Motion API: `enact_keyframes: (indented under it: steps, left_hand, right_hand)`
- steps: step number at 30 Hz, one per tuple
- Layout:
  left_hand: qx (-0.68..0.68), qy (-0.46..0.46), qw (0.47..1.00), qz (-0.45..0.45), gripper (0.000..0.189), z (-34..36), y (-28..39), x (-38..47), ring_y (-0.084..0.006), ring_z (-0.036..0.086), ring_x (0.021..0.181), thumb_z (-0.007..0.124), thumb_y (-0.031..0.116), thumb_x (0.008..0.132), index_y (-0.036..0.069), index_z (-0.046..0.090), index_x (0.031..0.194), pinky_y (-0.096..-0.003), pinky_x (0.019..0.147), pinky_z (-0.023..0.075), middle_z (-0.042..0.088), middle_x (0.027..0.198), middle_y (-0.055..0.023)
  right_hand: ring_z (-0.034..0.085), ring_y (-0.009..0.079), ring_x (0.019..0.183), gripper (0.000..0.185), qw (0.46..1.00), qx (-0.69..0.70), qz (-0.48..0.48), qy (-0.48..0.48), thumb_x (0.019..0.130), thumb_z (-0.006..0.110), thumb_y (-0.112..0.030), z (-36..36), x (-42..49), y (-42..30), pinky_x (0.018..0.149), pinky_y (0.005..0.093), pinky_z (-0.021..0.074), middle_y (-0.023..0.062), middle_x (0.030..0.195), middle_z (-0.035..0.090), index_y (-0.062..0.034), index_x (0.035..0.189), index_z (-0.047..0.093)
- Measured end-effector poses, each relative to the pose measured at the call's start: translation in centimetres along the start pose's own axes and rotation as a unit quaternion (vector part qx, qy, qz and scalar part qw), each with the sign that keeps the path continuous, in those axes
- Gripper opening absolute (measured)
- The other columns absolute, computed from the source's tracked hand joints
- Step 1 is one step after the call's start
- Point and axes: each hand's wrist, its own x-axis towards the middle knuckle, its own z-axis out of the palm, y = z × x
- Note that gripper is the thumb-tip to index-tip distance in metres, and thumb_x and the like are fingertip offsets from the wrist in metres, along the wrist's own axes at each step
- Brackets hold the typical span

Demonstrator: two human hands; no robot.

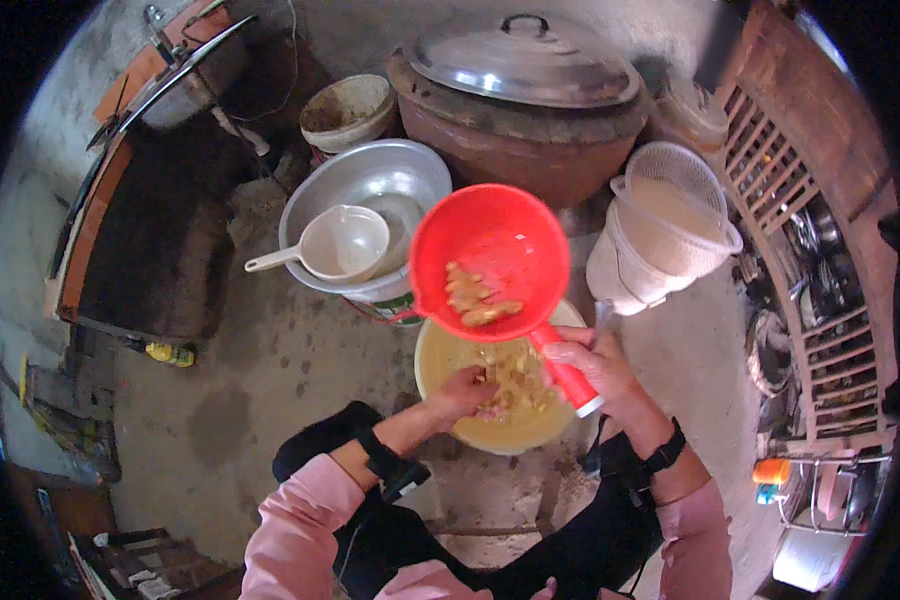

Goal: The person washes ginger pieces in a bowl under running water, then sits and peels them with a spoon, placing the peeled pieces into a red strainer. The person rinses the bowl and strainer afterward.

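A red plastic ladle [525, 232] is held by its handle in my right hand [596, 360], above the far side of a pale yellow basin [510, 439]. Wet, yellowish-brown pieces [472, 296] lie inside its bowl; what they are I cannot tell. My left hand [465, 394] is low over the basin, its fingers bent among similar pieces in cloudy yellow liquid. Whether those fingers grip a piece is unclear. Between the fingers of my right hand a greyish, blurred implement [604, 319] also sticks up.
Beyond the basin stands a metal bowl [300, 180] with a white plastic dipper [345, 244] in it. Behind is a large brown vat [510, 157] under a metal lid [525, 64]. On the right, a mesh basket [675, 176] rests on a white bucket [615, 277].
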Motion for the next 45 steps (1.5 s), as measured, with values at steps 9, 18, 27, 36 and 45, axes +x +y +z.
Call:
enact_keyframes:
  steps: [9, 18, 27, 36, 45]
  left_hand:
    - [-0.029, 0.080, 0.996, 0.012, 0.036, -0.4, -5.3, 4.1, -0.0166, 0.061, 0.074, 0.061, 0.007, 0.084, -0.001, 0.044, 0.114, -0.0298, 0.061, 0.0535, 0.057, 0.088, -0.0088]
    - [-0.161, 0.079, 0.984, 0.010, 0.032, -1.8, -2.2, 0.9, -0.0127, 0.059, 0.077, 0.059, 0.000, 0.083, 0.007, 0.048, 0.113, -0.0269, 0.062, 0.0527, 0.057, 0.089, -0.0056]
    - [-0.217, -0.025, 0.976, 0.006, 0.054, -2.1, 1.1, -2.9, -0.0205, 0.062, 0.083, 0.057, 0.004, 0.090, 0.011, 0.030, 0.136, -0.0360, 0.080, 0.0557, 0.054, 0.103, -0.0102]
    - [-0.249, -0.107, 0.962, 0.019, 0.049, -0.8, 3.2, -3.0, -0.0228, 0.062, 0.091, 0.053, 0.006, 0.093, 0.011, 0.035, 0.138, -0.0390, 0.087, 0.0535, 0.054, 0.115, -0.0106]
    - [-0.119, -0.055, 0.988, 0.086, 0.050, 0.8, 4.2, -3.3, -0.0225, 0.064, 0.092, 0.056, 0.005, 0.091, 0.005, 0.036, 0.137, -0.0326, 0.083, 0.0536, 0.053, 0.115, -0.0110]
  right_hand:
    - [0.057, 0.0149, 0.050, 0.032, 0.994, 0.064, 0.027, -0.086, 0.087, 0.060, -0.029, 12.1, 17.3, -1.7, 0.045, 0.0258, 0.0453, 0.0096, 0.069, 0.062, 0.0004, 0.101, 0.058]
    - [0.061, 0.0145, 0.067, 0.051, 0.978, -0.201, 0.009, -0.049, 0.095, 0.045, -0.047, 12.6, 19.9, -1.8, 0.064, 0.0283, 0.0491, 0.0118, 0.080, 0.067, 0.0001, 0.086, 0.062]
    - [0.056, 0.0125, 0.068, 0.045, 0.978, -0.181, -0.028, 0.105, 0.094, 0.051, -0.041, 2.1, 6.1, 1.6, 0.066, 0.0270, 0.0446, 0.0054, 0.080, 0.065, -0.0026, 0.073, 0.060]
    - [0.065, 0.0217, 0.077, 0.028, 0.996, 0.077, 0.017, 0.052, 0.093, 0.055, -0.022, -0.7, 3.1, 3.8, 0.068, 0.0332, 0.0526, 0.0141, 0.092, 0.063, 0.0058, 0.095, 0.062]
    - [0.058, 0.0103, 0.060, 0.032, 0.988, -0.116, 0.035, 0.097, 0.097, 0.049, -0.029, 0.6, 3.8, 3.2, 0.056, 0.0219, 0.0480, 0.0028, 0.072, 0.056, -0.0002, 0.094, 0.062]
